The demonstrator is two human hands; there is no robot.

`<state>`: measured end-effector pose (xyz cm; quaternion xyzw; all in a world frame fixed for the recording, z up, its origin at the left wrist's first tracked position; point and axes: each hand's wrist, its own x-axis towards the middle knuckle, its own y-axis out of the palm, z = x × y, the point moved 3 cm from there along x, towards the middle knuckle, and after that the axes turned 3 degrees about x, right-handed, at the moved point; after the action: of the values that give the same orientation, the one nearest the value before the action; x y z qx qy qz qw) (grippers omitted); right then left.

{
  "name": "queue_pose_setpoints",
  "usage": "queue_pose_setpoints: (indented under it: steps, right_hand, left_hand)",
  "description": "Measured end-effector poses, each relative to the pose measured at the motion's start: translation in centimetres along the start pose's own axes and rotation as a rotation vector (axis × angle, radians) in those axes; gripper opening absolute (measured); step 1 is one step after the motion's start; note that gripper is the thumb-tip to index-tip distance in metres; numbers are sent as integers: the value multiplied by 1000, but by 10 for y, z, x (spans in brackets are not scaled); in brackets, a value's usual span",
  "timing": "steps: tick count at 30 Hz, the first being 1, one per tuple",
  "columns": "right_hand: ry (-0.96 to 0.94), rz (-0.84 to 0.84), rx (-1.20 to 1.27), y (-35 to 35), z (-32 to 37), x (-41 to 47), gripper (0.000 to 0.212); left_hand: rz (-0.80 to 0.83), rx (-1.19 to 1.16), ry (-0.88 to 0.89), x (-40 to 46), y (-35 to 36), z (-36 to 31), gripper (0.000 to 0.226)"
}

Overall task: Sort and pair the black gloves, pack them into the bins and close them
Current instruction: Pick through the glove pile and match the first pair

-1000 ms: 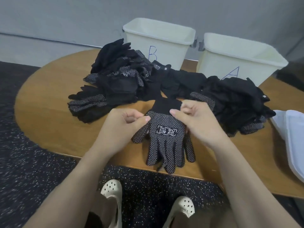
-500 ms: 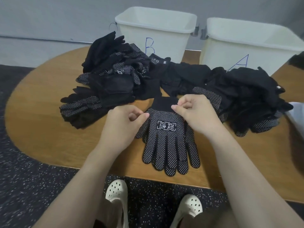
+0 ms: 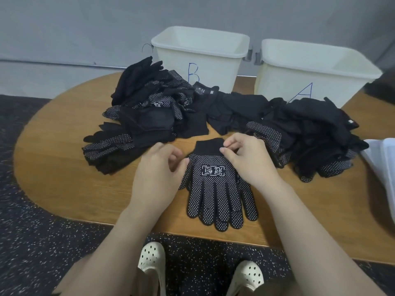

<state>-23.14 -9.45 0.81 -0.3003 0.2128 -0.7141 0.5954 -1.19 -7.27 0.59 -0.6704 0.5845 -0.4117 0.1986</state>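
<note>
**Dotted glove flat at the near edge, both my hands on it**

I have one dotted glove (image 3: 215,189) lying flat on the table (image 3: 64,167), cuff away from me and fingers pointing toward me, almost reaching the near edge. A white printed mark sits on its palm. There seems to be a second glove beneath it, though I cannot tell for sure.

My right hand (image 3: 248,159) is at the cuff, thumb and forefinger pinching the knit edge at its right corner, the other fingers curled. My left hand (image 3: 158,169) rests at the glove's left side by the thumb; its fingers are curled, with the thumb tip touching the dotted fabric. Whether it truly pinches the cloth I cannot tell.

Behind the glove lies the pile (image 3: 192,112) of black gloves, spread in a band across the table. Its left part shows several dotted palms; its right part is mostly plain black with a few dotted ones near my right wrist.

At the far edge stand two white open bins: bin B (image 3: 201,52) on the left and bin A (image 3: 310,67) on the right, close beside each other. The pile touches the fronts of both.

A white lid (image 3: 382,159) lies at the right edge of the table.
</note>
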Motion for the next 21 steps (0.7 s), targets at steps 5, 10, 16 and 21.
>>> queue_pose_setpoints:
  steps: [5, 10, 16, 21]
  right_hand:
    - [-158, -76, -68, -5, 8, -12, 12]
    - [-323, -14, -126, -1, 13, -31, 20]
    - [-246, 240, -192, 12, 5, -45, 45]
    - [-251, 455, -431, 17, -7, -53, 68]
  left_hand:
    - [104, 56, 315, -9, 12, -27, 29]
    - [233, 19, 294, -7, 17, -23, 41]
    - [437, 236, 320, -7, 30, -9, 56]
    - [504, 385, 316, -6, 31, 0, 63]
